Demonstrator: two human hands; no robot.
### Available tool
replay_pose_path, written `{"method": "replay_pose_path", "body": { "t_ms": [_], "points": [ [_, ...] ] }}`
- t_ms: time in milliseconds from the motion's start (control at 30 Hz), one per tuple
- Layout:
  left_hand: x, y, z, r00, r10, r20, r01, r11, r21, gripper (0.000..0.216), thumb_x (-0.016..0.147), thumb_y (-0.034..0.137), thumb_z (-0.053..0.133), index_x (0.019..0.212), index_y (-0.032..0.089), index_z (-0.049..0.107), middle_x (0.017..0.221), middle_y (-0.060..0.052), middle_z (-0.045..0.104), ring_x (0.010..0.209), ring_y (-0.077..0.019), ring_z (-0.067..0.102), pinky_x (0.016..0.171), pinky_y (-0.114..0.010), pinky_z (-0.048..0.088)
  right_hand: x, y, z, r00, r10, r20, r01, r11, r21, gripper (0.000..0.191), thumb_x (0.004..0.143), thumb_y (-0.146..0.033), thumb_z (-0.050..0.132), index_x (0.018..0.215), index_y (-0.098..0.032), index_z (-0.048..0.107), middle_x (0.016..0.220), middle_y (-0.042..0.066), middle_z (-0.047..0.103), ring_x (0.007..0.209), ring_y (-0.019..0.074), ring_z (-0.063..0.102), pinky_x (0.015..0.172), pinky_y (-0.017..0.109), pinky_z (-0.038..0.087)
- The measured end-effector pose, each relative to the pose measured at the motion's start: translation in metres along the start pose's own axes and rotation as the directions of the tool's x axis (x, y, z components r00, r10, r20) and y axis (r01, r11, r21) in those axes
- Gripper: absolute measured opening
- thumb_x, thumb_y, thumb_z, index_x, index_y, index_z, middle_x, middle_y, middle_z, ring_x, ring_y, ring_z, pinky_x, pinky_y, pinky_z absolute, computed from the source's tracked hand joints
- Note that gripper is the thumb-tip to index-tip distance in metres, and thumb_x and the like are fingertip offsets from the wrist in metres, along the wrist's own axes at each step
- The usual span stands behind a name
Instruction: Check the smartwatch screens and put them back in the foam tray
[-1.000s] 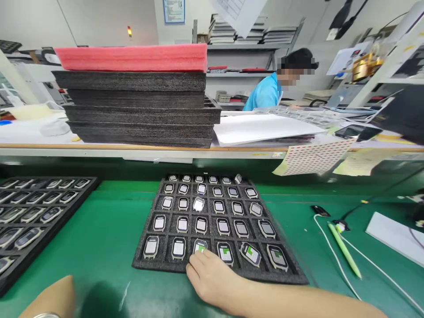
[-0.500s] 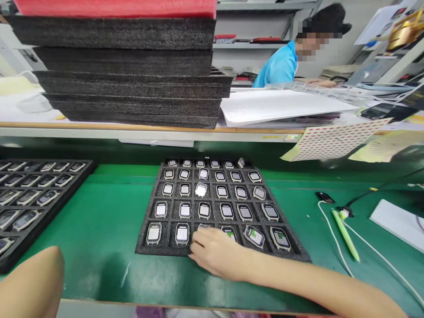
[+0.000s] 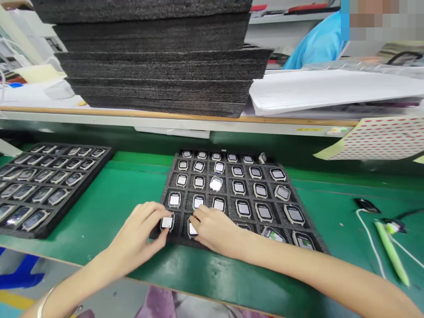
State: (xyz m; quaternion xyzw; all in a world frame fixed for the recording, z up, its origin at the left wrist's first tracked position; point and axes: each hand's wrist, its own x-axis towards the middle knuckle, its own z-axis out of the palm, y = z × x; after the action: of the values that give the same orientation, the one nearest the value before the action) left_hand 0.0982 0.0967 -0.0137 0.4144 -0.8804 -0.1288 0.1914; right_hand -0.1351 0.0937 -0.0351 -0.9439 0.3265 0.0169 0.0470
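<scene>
A black foam tray (image 3: 170,176) holds rows of strapless smartwatches with lit screens, one to a compartment. At its near left corner my left hand (image 3: 141,229) has thumb and fingertips closed on the sides of a smartwatch (image 3: 167,222), which shows a white screen. My right hand (image 3: 217,227) reaches over the front row. Its curled fingertips grip the edge of the neighbouring smartwatch (image 3: 191,229), partly hidden behind them. The right hand and forearm also cover part of the front row, where one smartwatch (image 3: 273,234) shows green on its screen.
A second tray of smartwatches (image 3: 43,185) sits at left on the green bench (image 3: 132,181). Black foam trays (image 3: 159,66) and papers (image 3: 324,90) are stacked on the shelf above. A green pen-shaped tool (image 3: 391,251) and cables lie at right. A person in blue (image 3: 318,42) is behind.
My left hand has come in from the left to the corner smartwatch. My right hand has shifted one compartment left along the front row. The view has turned left and dipped.
</scene>
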Motion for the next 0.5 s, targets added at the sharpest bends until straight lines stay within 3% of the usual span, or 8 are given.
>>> {"method": "replay_pose_path", "body": {
  "t_ms": [67,167,233,300,333,400,467,500],
  "points": [
    [0.003,-0.005,0.006,0.986,-0.017,0.168,0.002,0.996,0.089,0.026,0.084,0.014,0.051,0.110,0.016,0.056,0.111,-0.011,0.056,0.100,-0.0263,0.053,0.083,-0.042,0.046,0.004,0.000,-0.002,1.000,-0.006,0.015,0.007,1.000,-0.021,0.021,0.083,-0.023,0.066,0.092,-0.005,0.063,0.084,0.013,0.059,0.084,0.0291,0.054,0.066,0.036,0.050],
    [0.010,-0.009,0.012,0.916,-0.072,0.395,-0.001,0.983,0.181,0.027,0.081,0.010,0.048,0.107,0.013,0.057,0.108,-0.013,0.056,0.098,-0.0290,0.052,0.080,-0.043,0.044,0.007,0.003,-0.005,0.999,-0.006,0.047,0.004,0.999,0.048,0.024,0.078,-0.021,0.069,0.093,-0.004,0.064,0.086,0.014,0.060,0.085,0.0300,0.055,0.068,0.037,0.050],
    [0.017,-0.009,0.014,0.887,-0.085,0.455,0.002,0.984,0.180,0.028,0.080,0.010,0.051,0.107,0.013,0.056,0.108,-0.013,0.056,0.098,-0.0289,0.052,0.081,-0.042,0.043,0.004,0.009,-0.006,0.998,0.039,0.039,-0.046,0.979,0.198,0.027,0.074,-0.020,0.071,0.096,-0.005,0.065,0.090,0.014,0.061,0.087,0.0297,0.056,0.072,0.038,0.050],
    [0.024,-0.009,0.015,0.876,-0.094,0.474,0.005,0.982,0.186,0.027,0.079,0.014,0.058,0.106,0.013,0.056,0.107,-0.013,0.056,0.098,-0.0296,0.052,0.081,-0.042,0.043,-0.003,0.017,-0.007,0.991,0.134,0.006,-0.122,0.882,0.454,0.036,0.072,-0.022,0.074,0.103,-0.008,0.065,0.095,0.012,0.061,0.088,0.0270,0.056,0.076,0.037,0.049],
    [0.027,-0.009,0.016,0.872,-0.097,0.480,0.003,0.981,0.192,0.026,0.078,0.017,0.062,0.104,0.013,0.056,0.106,-0.013,0.056,0.097,-0.0299,0.052,0.080,-0.041,0.044,-0.008,0.021,-0.008,0.982,0.189,0.006,-0.153,0.775,0.613,0.040,0.071,-0.024,0.075,0.107,-0.010,0.065,0.095,0.011,0.062,0.085,0.0246,0.057,0.075,0.036,0.048],
    [0.030,-0.012,0.018,0.872,-0.099,0.479,-0.006,0.977,0.214,0.027,0.077,0.022,0.068,0.099,0.011,0.057,0.102,-0.013,0.056,0.094,-0.0305,0.052,0.078,-0.041,0.044,-0.020,0.029,-0.009,0.963,0.266,0.029,-0.141,0.409,0.901,0.048,0.068,-0.030,0.079,0.110,-0.012,0.065,0.090,0.007,0.062,0.076,0.0192,0.057,0.067,0.030,0.048],
    [0.029,-0.016,0.022,0.886,-0.083,0.456,-0.011,0.980,0.200,0.027,0.076,0.027,0.070,0.095,0.012,0.057,0.099,-0.012,0.056,0.091,-0.0303,0.053,0.077,-0.042,0.045,-0.032,0.034,-0.010,0.950,0.310,0.033,-0.023,-0.036,0.999,0.050,0.067,-0.035,0.080,0.110,-0.012,0.066,0.085,0.006,0.062,0.067,0.0149,0.054,0.057,0.024,0.045],
    [0.027,-0.019,0.024,0.898,-0.068,0.435,-0.002,0.988,0.157,0.027,0.076,0.029,0.070,0.095,0.013,0.057,0.098,-0.011,0.057,0.091,-0.0298,0.053,0.077,-0.042,0.045,-0.038,0.037,-0.011,0.944,0.331,0.014,0.059,-0.207,0.977,0.049,0.069,-0.036,0.079,0.109,-0.011,0.066,0.084,0.007,0.062,0.064,0.0135,0.053,0.054,0.022,0.043]
  ]
}}
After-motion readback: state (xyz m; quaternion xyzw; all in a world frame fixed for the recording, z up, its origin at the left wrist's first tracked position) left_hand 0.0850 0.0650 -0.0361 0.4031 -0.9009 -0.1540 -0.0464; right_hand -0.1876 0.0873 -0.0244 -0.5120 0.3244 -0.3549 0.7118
